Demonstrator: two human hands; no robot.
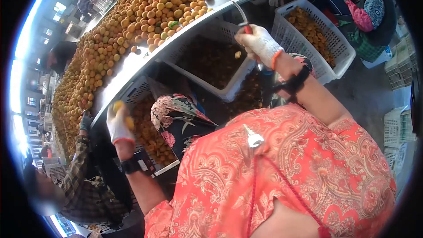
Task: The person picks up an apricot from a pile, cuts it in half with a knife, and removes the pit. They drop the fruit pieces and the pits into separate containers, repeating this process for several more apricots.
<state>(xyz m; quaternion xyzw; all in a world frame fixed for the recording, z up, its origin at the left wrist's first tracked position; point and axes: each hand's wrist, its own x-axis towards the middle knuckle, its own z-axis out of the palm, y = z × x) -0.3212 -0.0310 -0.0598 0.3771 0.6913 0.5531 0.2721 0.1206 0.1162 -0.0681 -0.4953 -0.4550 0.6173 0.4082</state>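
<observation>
My left hand (119, 125), in a white glove with a red cuff, is closed around a small yellow-orange fruit (118, 105) just in front of the metal table's edge. My right hand (260, 44), also gloved, grips a red-handled knife (243, 20) whose curved blade points up toward the table. A piece of fruit (238, 54) is in the air below that hand, over a white crate (229, 90). A great heap of the same orange fruit (132, 26) covers the steel table (128, 68).
Several white plastic crates of cut fruit stand under the table's edge, one at right (335, 61), one by my left hand (143, 90). A person in a plaid sleeve (83, 180) works at my left; another sits at far right (374, 13). Empty crates (396, 128) are stacked at right.
</observation>
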